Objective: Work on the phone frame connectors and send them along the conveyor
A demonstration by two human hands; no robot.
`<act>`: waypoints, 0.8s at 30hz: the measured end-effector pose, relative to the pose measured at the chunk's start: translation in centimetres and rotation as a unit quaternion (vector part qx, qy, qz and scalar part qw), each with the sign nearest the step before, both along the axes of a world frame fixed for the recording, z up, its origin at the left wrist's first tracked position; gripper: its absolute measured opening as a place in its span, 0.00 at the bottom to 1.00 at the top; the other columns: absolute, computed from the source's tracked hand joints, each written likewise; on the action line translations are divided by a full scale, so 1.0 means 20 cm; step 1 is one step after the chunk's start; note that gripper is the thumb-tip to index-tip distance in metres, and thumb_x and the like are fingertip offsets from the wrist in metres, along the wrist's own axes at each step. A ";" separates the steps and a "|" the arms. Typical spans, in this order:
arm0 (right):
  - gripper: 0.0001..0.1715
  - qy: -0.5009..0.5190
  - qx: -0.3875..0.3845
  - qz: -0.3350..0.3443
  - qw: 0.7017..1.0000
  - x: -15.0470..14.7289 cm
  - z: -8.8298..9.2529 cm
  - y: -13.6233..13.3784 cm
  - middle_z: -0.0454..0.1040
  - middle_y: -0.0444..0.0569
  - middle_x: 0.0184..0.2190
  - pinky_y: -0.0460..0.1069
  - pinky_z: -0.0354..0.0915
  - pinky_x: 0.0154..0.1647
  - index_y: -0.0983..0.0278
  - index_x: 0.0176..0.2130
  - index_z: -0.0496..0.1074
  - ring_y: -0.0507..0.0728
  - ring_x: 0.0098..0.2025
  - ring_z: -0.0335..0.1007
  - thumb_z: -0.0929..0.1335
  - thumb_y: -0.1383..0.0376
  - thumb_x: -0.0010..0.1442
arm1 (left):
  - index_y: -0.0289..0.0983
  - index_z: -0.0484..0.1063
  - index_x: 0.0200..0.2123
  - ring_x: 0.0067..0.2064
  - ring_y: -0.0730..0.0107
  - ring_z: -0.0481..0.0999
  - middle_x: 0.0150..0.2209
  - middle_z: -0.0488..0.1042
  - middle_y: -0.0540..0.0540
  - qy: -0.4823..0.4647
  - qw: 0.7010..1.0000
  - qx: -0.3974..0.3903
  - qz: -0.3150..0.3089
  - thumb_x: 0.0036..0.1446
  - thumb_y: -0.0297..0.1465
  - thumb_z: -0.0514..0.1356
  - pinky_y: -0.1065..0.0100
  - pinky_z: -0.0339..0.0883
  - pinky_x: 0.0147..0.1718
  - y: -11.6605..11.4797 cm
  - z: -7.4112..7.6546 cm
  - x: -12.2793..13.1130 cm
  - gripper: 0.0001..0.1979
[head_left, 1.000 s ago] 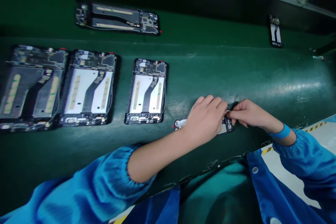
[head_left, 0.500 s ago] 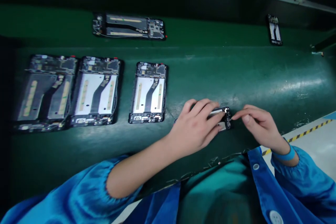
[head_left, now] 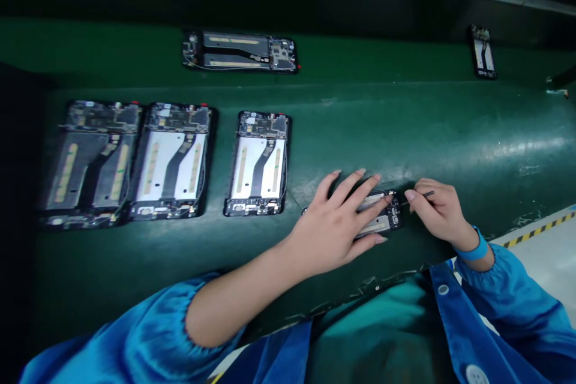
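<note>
An opened phone (head_left: 380, 225) lies sideways on the green mat, its inner parts and black end board facing up. My left hand (head_left: 335, 225) rests across it with fingers spread, hiding much of its left part. One fingertip lies close to the board at the phone's right end. Just right of that end, my right hand (head_left: 436, 210) is closed in a pinch on a thin dark tool (head_left: 428, 194). The tool's narrow tip points left at the board; whether it touches cannot be made out.
Left of my hands lie several more opened phones: a single one (head_left: 258, 165) and two side by side (head_left: 168, 159). Another phone (head_left: 238, 53) lies sideways at the back, and a small-looking one (head_left: 483, 54) sits far right. The green mat (head_left: 360, 120) runs beneath them.
My left fingers have spread flatter over the phone. My right hand has turned, its pointing finger now curled in, and the thin tool shows in its pinch. The view has shifted slightly.
</note>
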State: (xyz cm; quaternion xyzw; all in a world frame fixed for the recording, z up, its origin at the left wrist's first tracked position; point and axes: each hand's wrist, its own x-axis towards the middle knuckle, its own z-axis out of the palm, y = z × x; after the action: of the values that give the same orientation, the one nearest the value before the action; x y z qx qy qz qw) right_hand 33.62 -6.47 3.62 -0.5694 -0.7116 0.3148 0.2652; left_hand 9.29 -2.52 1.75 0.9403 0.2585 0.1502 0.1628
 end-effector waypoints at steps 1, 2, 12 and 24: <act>0.28 0.003 0.014 -0.019 1.000 0.00 -0.02 0.01 0.66 0.47 0.22 0.53 0.64 0.34 0.60 0.25 0.65 0.57 0.27 0.66 0.60 0.55 0.76 | 0.41 0.70 0.64 0.67 0.37 0.61 0.68 0.62 0.35 -0.001 1.000 0.000 -0.001 0.66 0.48 0.59 0.35 0.54 0.63 0.00 0.00 0.00 0.28; 0.26 0.001 0.029 -0.023 0.999 -0.01 -0.03 0.02 0.67 0.48 0.24 0.53 0.64 0.35 0.60 0.26 0.66 0.57 0.28 0.66 0.61 0.56 0.75 | 0.41 0.70 0.64 0.67 0.37 0.61 0.68 0.62 0.35 0.000 1.000 -0.002 -0.002 0.66 0.48 0.59 0.34 0.54 0.63 0.00 0.00 0.00 0.28; 0.19 -0.053 0.113 0.000 0.992 -0.05 -0.05 0.03 0.66 0.47 0.24 0.52 0.59 0.32 0.61 0.29 0.65 0.56 0.27 0.62 0.62 0.65 0.74 | 0.41 0.69 0.64 0.67 0.37 0.62 0.67 0.64 0.34 0.004 1.000 -0.013 -0.001 0.66 0.48 0.59 0.34 0.54 0.62 0.00 0.00 0.00 0.29; 0.23 0.041 -0.375 -0.019 0.926 0.01 0.08 0.23 0.70 0.45 0.16 0.44 0.62 0.19 0.64 0.21 0.73 0.51 0.17 0.66 0.68 0.58 0.66 | 0.41 0.74 0.60 0.67 0.36 0.59 0.59 0.70 0.34 -0.010 0.999 -0.018 0.034 0.65 0.50 0.57 0.32 0.52 0.62 0.00 -0.01 0.00 0.27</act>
State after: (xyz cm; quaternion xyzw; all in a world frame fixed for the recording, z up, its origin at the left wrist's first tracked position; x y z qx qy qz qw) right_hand 33.86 -1.83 5.17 -0.6272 -0.5195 0.5765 0.0669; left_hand 9.26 -2.45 1.51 0.9263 0.2914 0.1606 0.1770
